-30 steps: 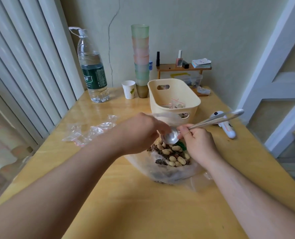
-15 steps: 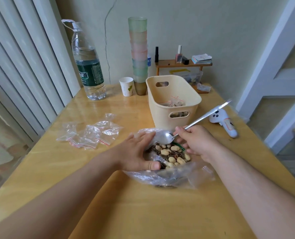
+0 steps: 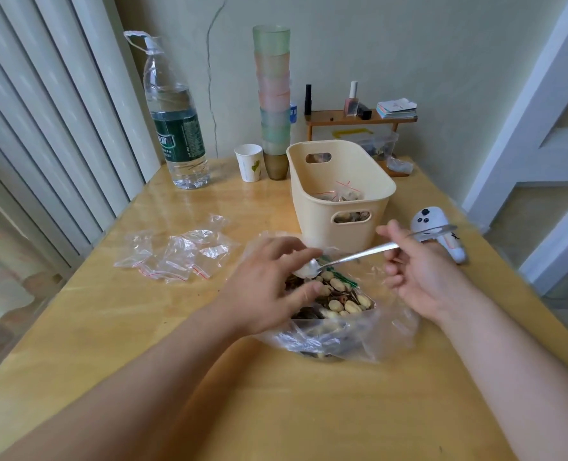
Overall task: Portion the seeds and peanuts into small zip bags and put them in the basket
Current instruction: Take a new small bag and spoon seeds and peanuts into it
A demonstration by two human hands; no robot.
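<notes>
Resting over the near left edge of the big bag (image 3: 342, 331), the left hand (image 3: 269, 287) has its fingers (image 3: 292, 257) loosely spread and touches the bowl of the spoon (image 3: 349, 259); whether it pinches anything I cannot tell. The right hand (image 3: 422, 277) holds the spoon's handle between thumb and curled fingers, with the handle running up to the right.

The big bag is clear crumpled plastic, lying open at the middle of the counter (image 3: 143, 327). Inside are pale oval peanuts (image 3: 345, 302) mixed with dark striped seeds (image 3: 309, 312) and a bit of green. Just beyond it stands the basket (image 3: 342, 194), cream plastic with slot handles, holding small filled bags with red zip lines. To the left of the big bag lies a loose heap of empty zip bags (image 3: 176, 254), clear with red strips.

At the far left stands a water bottle (image 3: 176, 128) with a dark green label; its print is too small to read. Beside it are a white paper cup (image 3: 249, 163) with a green leaf mark and a tall stack of pastel cups (image 3: 273, 101). A white controller (image 3: 442, 234) lies at right, past the right hand. On the far shelf (image 3: 359, 119) stand small bottles and a pile of cards, writing illegible.
</notes>
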